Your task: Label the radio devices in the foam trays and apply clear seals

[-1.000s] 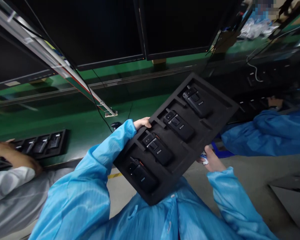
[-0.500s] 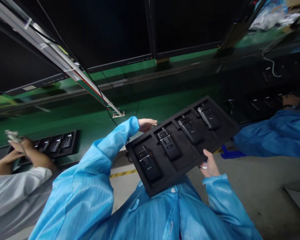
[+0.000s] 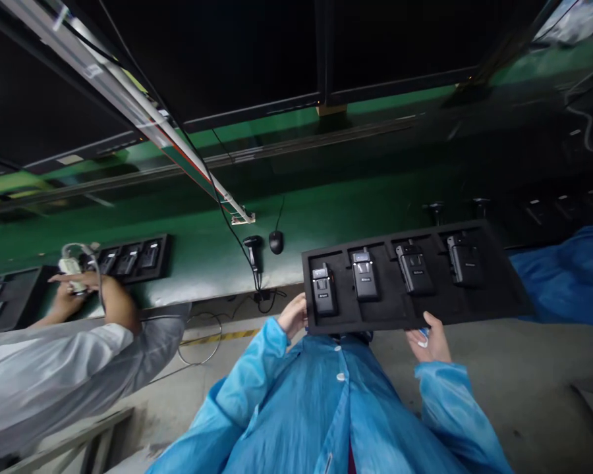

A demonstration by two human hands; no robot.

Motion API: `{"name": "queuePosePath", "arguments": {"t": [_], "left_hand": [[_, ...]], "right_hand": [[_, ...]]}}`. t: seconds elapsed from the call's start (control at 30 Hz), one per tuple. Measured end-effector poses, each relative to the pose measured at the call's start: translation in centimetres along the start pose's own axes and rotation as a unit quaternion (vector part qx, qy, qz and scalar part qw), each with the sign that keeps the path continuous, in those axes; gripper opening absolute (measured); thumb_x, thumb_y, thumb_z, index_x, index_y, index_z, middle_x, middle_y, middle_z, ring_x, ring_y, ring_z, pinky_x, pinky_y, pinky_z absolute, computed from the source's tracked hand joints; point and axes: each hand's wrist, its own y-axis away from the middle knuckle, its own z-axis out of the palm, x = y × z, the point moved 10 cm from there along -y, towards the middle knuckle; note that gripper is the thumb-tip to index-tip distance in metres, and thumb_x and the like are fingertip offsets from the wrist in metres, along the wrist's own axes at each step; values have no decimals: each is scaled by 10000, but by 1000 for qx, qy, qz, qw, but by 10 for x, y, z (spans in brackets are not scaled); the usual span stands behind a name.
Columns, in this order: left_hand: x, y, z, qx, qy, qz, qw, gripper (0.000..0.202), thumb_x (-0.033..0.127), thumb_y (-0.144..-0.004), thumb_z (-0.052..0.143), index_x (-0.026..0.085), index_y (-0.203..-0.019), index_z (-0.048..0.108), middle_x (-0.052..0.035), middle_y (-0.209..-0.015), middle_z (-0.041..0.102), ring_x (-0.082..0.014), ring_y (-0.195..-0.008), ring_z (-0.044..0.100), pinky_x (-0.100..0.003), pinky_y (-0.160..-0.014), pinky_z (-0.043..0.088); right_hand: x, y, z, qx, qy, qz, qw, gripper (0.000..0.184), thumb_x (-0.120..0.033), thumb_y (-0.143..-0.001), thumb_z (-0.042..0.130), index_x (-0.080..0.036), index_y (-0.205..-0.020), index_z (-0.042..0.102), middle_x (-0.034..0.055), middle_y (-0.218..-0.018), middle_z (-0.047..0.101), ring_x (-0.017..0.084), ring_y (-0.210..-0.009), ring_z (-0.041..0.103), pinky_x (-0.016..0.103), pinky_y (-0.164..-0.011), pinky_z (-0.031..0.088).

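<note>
In front of my body I hold a black foam tray point(image 3: 375, 322) almost level. Several black handheld devices that look like two-way radios lie in its slots, the leftmost radio point(image 3: 325, 299) close to the tray's left end. My left hand point(image 3: 294, 316) is closed on that left end, its fingers partly hidden by the tray. The near long edge is gripped by my right hand point(image 3: 431, 338), thumb on top and fingers underneath. Something small and white point(image 3: 423, 341) shows at the right fingers; I cannot make out what it is.
A barcode scanner point(image 3: 254, 250) and a mouse point(image 3: 275, 241) rest on the green bench point(image 3: 202, 263). At left, a co-worker's hands point(image 3: 76, 293) hold a pale corded tool near another tray point(image 3: 165, 263). A blue sleeve point(image 3: 568, 273) is beside my tray's right end. A slanted post point(image 3: 197, 164) rises from the bench.
The tray has turned from a slant to nearly level and moved right. My left hand has come from the tray's far side to its left end. My right hand keeps its grip.
</note>
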Motion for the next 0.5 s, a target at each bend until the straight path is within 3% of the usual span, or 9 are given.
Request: {"name": "queuePosePath", "arguments": {"t": [0.07, 0.13, 0.2, 0.27, 0.37, 0.5], "left_hand": [[1, -2, 5, 55, -36, 62, 996, 574, 527, -715, 729, 241, -1166, 519, -63, -1086, 663, -181, -886, 670, -292, -759, 538], [21, 1, 8, 110, -103, 144, 978, 732, 476, -684, 765, 234, -1284, 423, -97, -1223, 602, -214, -1033, 647, -348, -905, 522], [51, 12, 18, 154, -220, 230, 935, 893, 409, -647, 792, 229, -1383, 319, -133, -1363, 492, -252, -1186, 576, -405, -1024, 467], [75, 27, 35, 187, -363, 283, 868, 960, 352, -608, 806, 222, -1411, 296, -149, -1459, 366, -294, -1328, 451, -447, -1109, 394], [90, 46, 55, 236, -495, 275, 790, 906, 338, -568, 821, 208, -1340, 365, -150, -1482, 272, -320, -1384, 365, -455, -1127, 380], [84, 56, 64, 306, -542, 194, 758, 681, 417, -621, 787, 224, -1168, 431, -141, -1459, 270, -311, -1222, 536, -442, -911, 535]], "right_hand": [[2, 0, -3, -5, 0, -3, 1000, 421, -270, -535, 825, -188, -693, 443, -124, -562, 573, -16, -286, 319, 134, -283, 341], [4, 2, -5, -11, -3, -7, 1000, 421, -275, -544, 823, -189, -697, 440, -126, -559, 568, -18, -288, 318, 132, -288, 343], [7, 7, -5, -12, -11, -6, 1000, 422, -279, -544, 825, -188, -698, 442, -124, -560, 572, -18, -285, 318, 132, -286, 337], [9, 14, -6, -5, -19, -3, 1000, 425, -282, -531, 831, -184, -706, 456, -118, -571, 587, -18, -282, 317, 134, -282, 333], [8, 26, -4, -5, -18, -7, 1000, 418, -295, -527, 829, -184, -709, 469, -123, -545, 565, -14, -279, 312, 140, -283, 334], [6, 42, 1, -21, -27, -22, 999, 386, -296, -546, 820, -181, -716, 492, -113, -567, 571, -22, -287, 295, 147, -296, 345]]}}
